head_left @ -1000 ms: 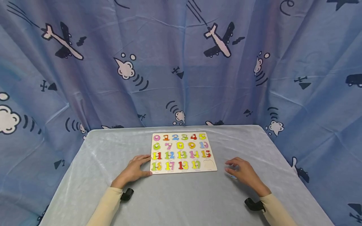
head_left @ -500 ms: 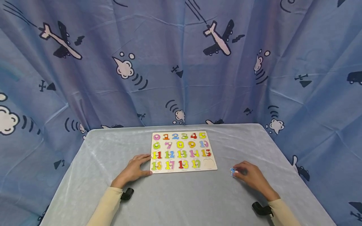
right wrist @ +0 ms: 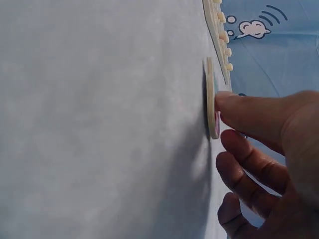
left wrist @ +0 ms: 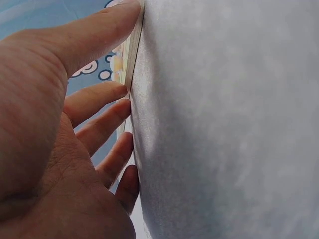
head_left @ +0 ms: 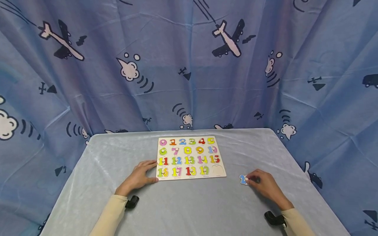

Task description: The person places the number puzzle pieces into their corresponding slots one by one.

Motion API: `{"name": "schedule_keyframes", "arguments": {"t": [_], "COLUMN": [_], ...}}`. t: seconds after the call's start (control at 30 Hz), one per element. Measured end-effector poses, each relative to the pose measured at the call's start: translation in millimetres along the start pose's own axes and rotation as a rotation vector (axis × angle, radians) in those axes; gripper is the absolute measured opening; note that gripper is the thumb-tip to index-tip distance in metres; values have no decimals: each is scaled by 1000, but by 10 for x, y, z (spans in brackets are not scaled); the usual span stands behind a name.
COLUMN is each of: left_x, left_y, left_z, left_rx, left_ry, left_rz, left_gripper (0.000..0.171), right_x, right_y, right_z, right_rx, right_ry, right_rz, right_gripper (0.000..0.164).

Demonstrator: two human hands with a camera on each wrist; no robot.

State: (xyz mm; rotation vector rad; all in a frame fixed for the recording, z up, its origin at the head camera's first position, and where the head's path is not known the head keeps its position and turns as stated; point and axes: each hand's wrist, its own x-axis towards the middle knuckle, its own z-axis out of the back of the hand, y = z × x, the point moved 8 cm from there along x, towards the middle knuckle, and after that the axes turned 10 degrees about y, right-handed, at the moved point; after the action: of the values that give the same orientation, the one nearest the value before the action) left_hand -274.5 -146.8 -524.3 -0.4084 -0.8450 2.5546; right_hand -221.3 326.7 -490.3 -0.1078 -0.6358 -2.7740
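A wooden number puzzle board (head_left: 218, 169) lies on the table, its rows filled with colourful knobbed numbers and a bare recess at the near right corner. My left hand (head_left: 138, 178) rests against the board's left edge; in the left wrist view its thumb (left wrist: 107, 27) touches the edge and the fingers are loosely extended. To the right of the board, my right hand (head_left: 263, 185) pinches a number puzzle piece (head_left: 242, 179) showing a blue 2. In the right wrist view the piece (right wrist: 211, 99) sits close to the cloth, under the thumb. The rest of its face is covered by fingers.
A pale grey cloth covers the table (head_left: 189, 209). Behind it hangs a blue curtain (head_left: 165, 82) printed with aeroplanes and clouds. A black wrist camera (head_left: 132, 202) is strapped at the left sleeve and another camera (head_left: 274, 218) at the right.
My right hand has moved a little right and toward me, and its fingers have closed on the puzzle piece, whose blue 2 now shows. The left hand has stayed at the board.
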Motion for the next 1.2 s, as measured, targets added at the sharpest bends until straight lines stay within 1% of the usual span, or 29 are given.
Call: {"name": "schedule_keyframes", "arguments": {"t": [0.23, 0.4, 0.63, 0.87, 1.2], "left_x": [-11, 4, 13, 11, -1], "left_y": [-11, 10, 18, 3, 10], "left_z": [-1, -16, -8, -7, -3], "left_rx": [13, 11, -1, -5, -5], "left_ry": [-14, 0, 1, 9, 7], "left_rz": [-8, 1, 5, 7, 19], "left_gripper": [73, 73, 74, 74, 74], "right_x": [166, 313, 496, 602, 718], "right_y": [116, 259, 411, 534, 623], "right_z": [20, -9, -133, -284, -430], "right_rx": [19, 36, 73, 110, 75], "right_ry": [28, 47, 112, 158, 179], "right_rz": [5, 31, 32, 47, 44], "right_gripper": [14, 14, 13, 14, 13]}}
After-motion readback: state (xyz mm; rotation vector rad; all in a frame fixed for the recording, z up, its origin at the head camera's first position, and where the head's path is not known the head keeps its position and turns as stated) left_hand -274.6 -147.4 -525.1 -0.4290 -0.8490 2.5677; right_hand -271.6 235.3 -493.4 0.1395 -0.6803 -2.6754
